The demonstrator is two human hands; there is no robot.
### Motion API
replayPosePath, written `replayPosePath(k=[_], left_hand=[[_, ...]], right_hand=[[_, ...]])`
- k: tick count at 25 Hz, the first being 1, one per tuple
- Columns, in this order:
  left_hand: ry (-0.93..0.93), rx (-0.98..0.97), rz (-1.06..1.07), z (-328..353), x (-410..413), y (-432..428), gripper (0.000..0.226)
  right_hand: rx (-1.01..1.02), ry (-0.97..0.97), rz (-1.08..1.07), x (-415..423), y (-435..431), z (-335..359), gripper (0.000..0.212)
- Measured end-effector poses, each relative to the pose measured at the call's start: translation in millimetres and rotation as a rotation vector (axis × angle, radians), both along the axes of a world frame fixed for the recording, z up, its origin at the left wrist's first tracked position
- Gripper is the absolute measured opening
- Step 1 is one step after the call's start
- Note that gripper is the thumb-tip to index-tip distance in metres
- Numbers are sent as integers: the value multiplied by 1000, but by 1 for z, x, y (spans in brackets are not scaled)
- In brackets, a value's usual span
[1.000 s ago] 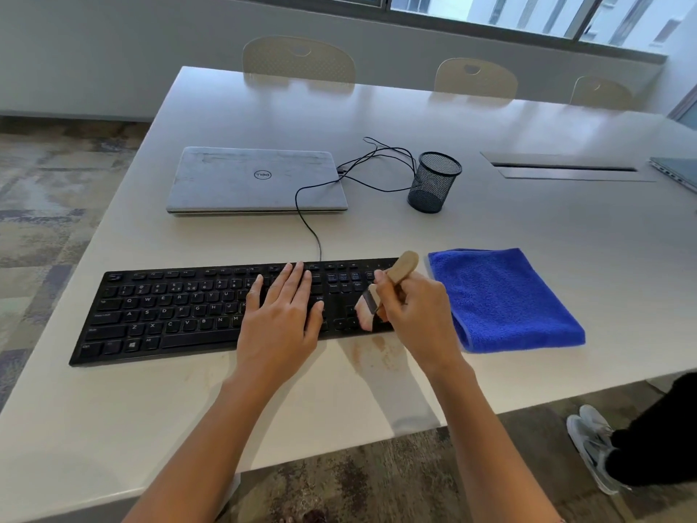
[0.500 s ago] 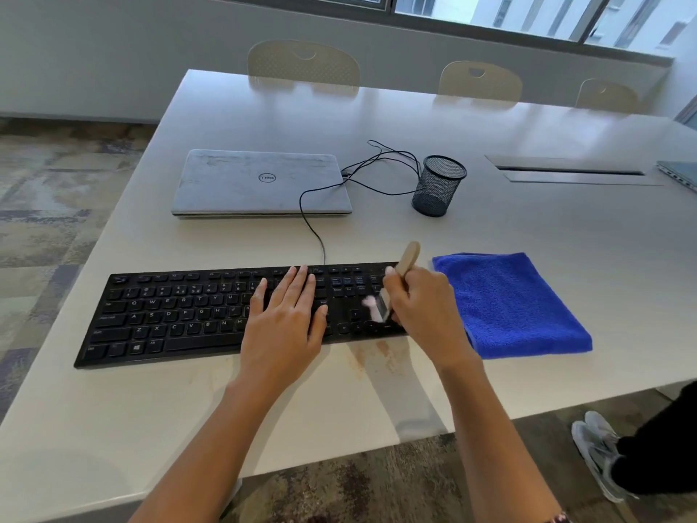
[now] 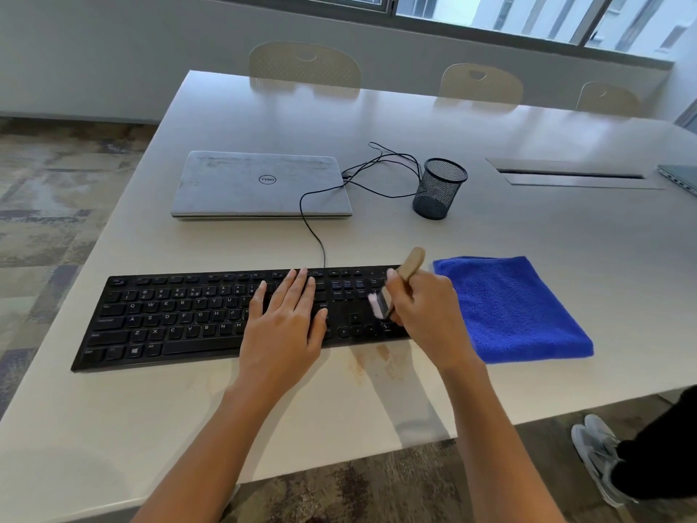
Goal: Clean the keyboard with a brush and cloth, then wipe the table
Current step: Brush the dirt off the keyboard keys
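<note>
Since a second ago your right hand (image 3: 426, 315) has tipped the brush's (image 3: 410, 266) wooden handle a little more upright, while the pale bristles stay over the key block just right of the letters. They are blurred, so you cannot tell whether they touch the keys. That hand grips the handle, fingers curled round it. Your left hand (image 3: 286, 326) lies flat, fingers straight, on the keyboard's (image 3: 169, 318) middle keys.

The keyboard runs roughly along the table's (image 3: 565, 239) near edge, with a strip of bare top and a brownish stain (image 3: 362, 362) in front of it. Its left end comes near the table's left edge. Its right end is hidden behind your right hand, and the folded blue cloth (image 3: 516, 311) lies just beside it. Behind the keyboard a bare band, crossed by the black cable (image 3: 313, 228), separates it from the closed laptop (image 3: 260, 186) and the mesh cup (image 3: 439, 188).
</note>
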State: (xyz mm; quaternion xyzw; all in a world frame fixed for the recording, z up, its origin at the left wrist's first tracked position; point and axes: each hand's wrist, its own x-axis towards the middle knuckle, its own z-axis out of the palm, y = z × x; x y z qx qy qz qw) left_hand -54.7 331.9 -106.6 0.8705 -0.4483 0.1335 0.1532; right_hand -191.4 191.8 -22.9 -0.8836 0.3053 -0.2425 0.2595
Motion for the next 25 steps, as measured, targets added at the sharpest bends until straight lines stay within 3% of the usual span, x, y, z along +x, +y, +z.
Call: replayPosePath(k=[3, 7, 11, 15, 17, 20, 23, 25], left_hand=[[3, -1, -2, -1, 0, 0, 58], [4, -3, -1, -2, 1, 0, 57], [2, -3, -3, -2, 1, 0, 57], [3, -1, -4, -2, 1, 0, 57], [2, 2, -2, -1, 1, 0, 57], [3, -4, -3, -1, 1, 0, 57], [7, -13, -4, -1, 1, 0, 57], [9, -14, -9, -1, 1, 0, 57]], right_hand=[[49, 144, -14, -9, -9, 5, 48], [-8, -43, -136, -14, -26, 3, 46], [-72, -16, -167, -21, -22, -1, 35], [390, -174, 47, -19, -10, 9, 13], [511, -210, 94, -19, -9, 13, 9], [388, -75, 2, -28, -14, 11, 9], [-21, 121, -229, -42, -29, 19, 29], [-139, 168, -308, -45, -26, 27, 38]])
